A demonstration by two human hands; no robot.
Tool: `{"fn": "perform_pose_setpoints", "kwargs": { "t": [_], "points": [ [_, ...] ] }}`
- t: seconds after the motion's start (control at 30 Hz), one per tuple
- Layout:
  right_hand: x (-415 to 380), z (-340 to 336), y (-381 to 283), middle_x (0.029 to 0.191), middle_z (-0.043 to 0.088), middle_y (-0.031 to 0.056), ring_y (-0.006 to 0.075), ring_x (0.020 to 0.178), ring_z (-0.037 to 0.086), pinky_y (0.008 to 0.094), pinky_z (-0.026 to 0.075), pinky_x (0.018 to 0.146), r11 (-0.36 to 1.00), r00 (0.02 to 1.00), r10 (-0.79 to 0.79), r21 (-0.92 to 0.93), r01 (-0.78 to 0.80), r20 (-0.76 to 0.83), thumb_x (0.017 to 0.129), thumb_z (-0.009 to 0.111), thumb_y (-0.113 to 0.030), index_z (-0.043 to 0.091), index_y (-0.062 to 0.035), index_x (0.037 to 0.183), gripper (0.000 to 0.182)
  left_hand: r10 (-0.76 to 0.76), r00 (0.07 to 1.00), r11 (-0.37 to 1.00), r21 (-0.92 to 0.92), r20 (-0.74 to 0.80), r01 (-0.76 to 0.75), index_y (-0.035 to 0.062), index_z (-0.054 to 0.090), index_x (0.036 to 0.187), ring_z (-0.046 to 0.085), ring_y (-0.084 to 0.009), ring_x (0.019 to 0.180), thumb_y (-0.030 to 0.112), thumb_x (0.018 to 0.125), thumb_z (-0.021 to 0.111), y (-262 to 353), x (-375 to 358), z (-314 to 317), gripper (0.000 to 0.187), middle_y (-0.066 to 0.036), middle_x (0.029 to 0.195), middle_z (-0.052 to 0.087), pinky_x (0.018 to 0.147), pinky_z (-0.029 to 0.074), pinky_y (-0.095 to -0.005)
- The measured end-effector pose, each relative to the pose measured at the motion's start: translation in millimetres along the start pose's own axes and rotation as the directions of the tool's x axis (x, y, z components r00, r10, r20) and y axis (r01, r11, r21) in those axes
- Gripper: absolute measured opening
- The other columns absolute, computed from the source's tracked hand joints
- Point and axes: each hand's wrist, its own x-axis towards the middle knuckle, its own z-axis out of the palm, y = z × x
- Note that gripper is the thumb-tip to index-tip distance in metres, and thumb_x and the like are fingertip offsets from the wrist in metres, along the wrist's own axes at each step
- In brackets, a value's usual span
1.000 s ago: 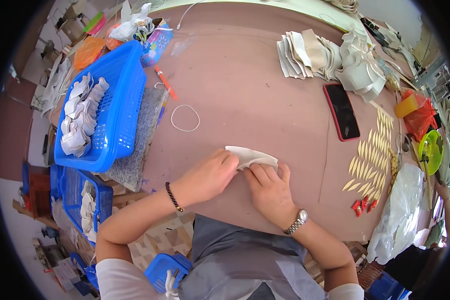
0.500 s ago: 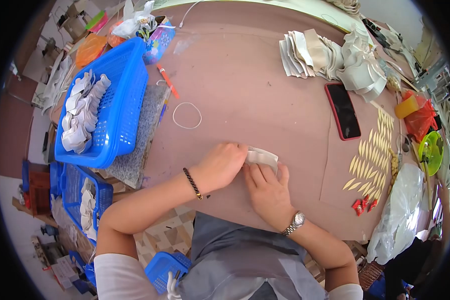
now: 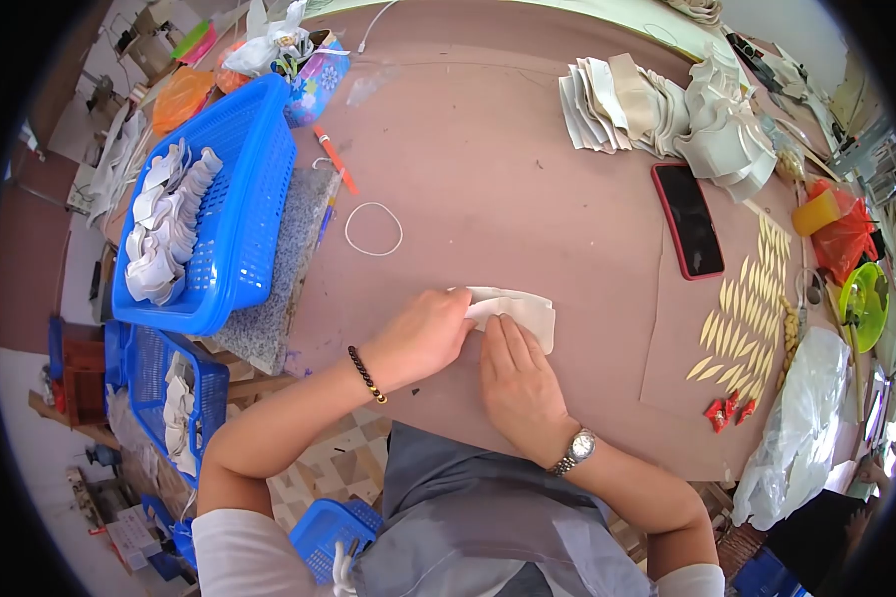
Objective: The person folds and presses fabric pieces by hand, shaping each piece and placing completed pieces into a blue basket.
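A folded cream piece of leather-like sheet (image 3: 530,313) lies on the brownish tabletop (image 3: 488,179) in front of me. My left hand (image 3: 423,336), with a dark bead bracelet at its wrist, is closed on the left end of this piece; its fingertips are partly hidden. Beside it, my right hand (image 3: 523,383) wears a metal watch and lies with fingers stretched flat, pressing the front of the piece. The right end of the piece sticks out past these fingers.
Left stands a blue basket (image 3: 209,289) of pale pieces; an orange pen (image 3: 336,159) and a white loop (image 3: 373,205) lie nearby. At the right are stacked pale pieces (image 3: 607,99), a phone (image 3: 687,221), rows of thin yellowish strips (image 3: 742,308) and a plastic bag (image 3: 796,428).
Both hands have shifted left, the left one further. More of the cream piece now shows, and the right hand's fingers lie straighter and closer together on it.
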Motion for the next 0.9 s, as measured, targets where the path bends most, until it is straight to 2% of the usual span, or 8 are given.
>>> {"fn": "perform_pose_setpoints", "kwargs": {
  "t": [0.1, 0.17, 0.2, 0.37, 0.5, 0.6, 0.67, 0.9],
  "points": [
    [1, 0, 2, 0.119, 0.05, 0.024, 0.0327, 0.115, 0.047, 0.04, 0.038, 0.1, 1.0, 1.0, 0.019, 0.005, -0.019, -0.013, 0.079, 0.05, -0.012, 0.057, 0.0121, 0.107, 0.038, -0.004, 0.999, 1.0, 0.029, 0.034, 0.003, -0.0075, 0.055, 0.085, 0.061, -0.0415, 0.073, 0.01, 0.081, 0.06, 3, 5, -4, 0.019, -0.025, 0.074, 0.061, 0.064, 0.049, -0.0461],
    [6, -3, 3, 0.119, 0.051, 0.0218, 0.0311, 0.115, 0.047, 0.0386, 0.037, 0.1, 0.998, 0.999, 0.034, 0.053, -0.035, 0.018, 0.079, 0.051, -0.013, 0.057, 0.011, 0.107, 0.037, -0.13, 0.986, 0.991, -0.005, 0.103, 0.131, -0.0026, 0.056, 0.082, 0.06, -0.0416, 0.074, 0.013, 0.08, 0.063, 6, 11, -7, 0.017, -0.023, 0.078, 0.062, 0.064, 0.048, -0.0445],
    [7, -3, 2, 0.119, 0.051, 0.0218, 0.0311, 0.115, 0.047, 0.0386, 0.037, 0.1, 0.998, 0.999, 0.037, 0.054, -0.037, 0.016, 0.079, 0.051, -0.013, 0.057, 0.011, 0.107, 0.037, -0.129, 0.986, 0.992, -0.002, 0.104, 0.13, -0.0026, 0.056, 0.082, 0.06, -0.0416, 0.074, 0.013, 0.08, 0.063, 6, 11, -7, 0.017, -0.023, 0.078, 0.062, 0.064, 0.048, -0.0445],
    [11, 3, 5, 0.119, 0.051, 0.0221, 0.0316, 0.114, 0.047, 0.039, 0.036, 0.101, 0.999, 0.999, -0.022, 0.042, 0.024, -0.04, 0.079, 0.051, -0.013, 0.056, 0.0114, 0.107, 0.038, -0.159, 0.984, 0.977, -0.156, -0.082, 0.145, -0.0034, 0.057, 0.083, 0.063, -0.0343, 0.067, 0.014, 0.08, 0.064, 3, -8, -6, 0.019, -0.021, 0.073, 0.062, 0.059, 0.048, -0.0399],
    [10, 7, 3, 0.12, 0.05, 0.0246, 0.0332, 0.115, 0.047, 0.0407, 0.037, 0.1, 0.998, 0.999, -0.016, 0.055, 0.019, -0.04, 0.078, 0.051, -0.013, 0.056, 0.0126, 0.107, 0.039, -0.269, 0.963, 0.93, -0.262, -0.005, 0.258, -0.0033, 0.056, 0.081, 0.064, -0.0309, 0.064, 0.014, 0.08, 0.064, 13, -15, -13, 0.019, -0.02, 0.071, 0.062, 0.058, 0.048, -0.039],
    [8, 5, 4, 0.12, 0.049, 0.0268, 0.035, 0.115, 0.047, 0.042, 0.037, 0.101, 0.998, 0.998, -0.034, 0.046, 0.036, -0.047, 0.077, 0.051, -0.013, 0.056, 0.0135, 0.107, 0.04, -0.234, 0.968, 0.952, -0.224, -0.096, 0.208, -0.0022, 0.054, 0.079, 0.062, -0.0328, 0.062, 0.013, 0.081, 0.064, 18, -16, -7, 0.018, -0.02, 0.071, 0.062, 0.056, 0.048, -0.0385],
    [9, 5, 3, 0.122, 0.048, 0.0273, 0.0355, 0.116, 0.046, 0.0423, 0.036, 0.102, 0.995, 0.998, -0.019, 0.092, 0.024, -0.053, 0.078, 0.051, -0.013, 0.056, 0.0135, 0.106, 0.039, -0.097, 0.977, 0.995, -0.051, -0.19, 0.089, -0.0037, 0.051, 0.081, 0.059, -0.0389, 0.068, 0.005, 0.08, 0.059, 18, -17, 0, 0.012, -0.022, 0.078, 0.06, 0.059, 0.047, -0.0444],
    [9, 7, 1, 0.122, 0.048, 0.0271, 0.0359, 0.117, 0.045, 0.0431, 0.035, 0.102, 0.997, 0.999, -0.018, 0.074, 0.022, -0.045, 0.078, 0.051, -0.012, 0.057, 0.0133, 0.105, 0.038, -0.142, 0.981, 0.989, 0.03, -0.132, 0.147, -0.0045, 0.044, 0.087, 0.058, -0.042, 0.071, 0.003, 0.081, 0.054, 26, -20, 4, 0.013, -0.025, 0.079, 0.057, 0.061, 0.047, -0.0476]
  ]
}}
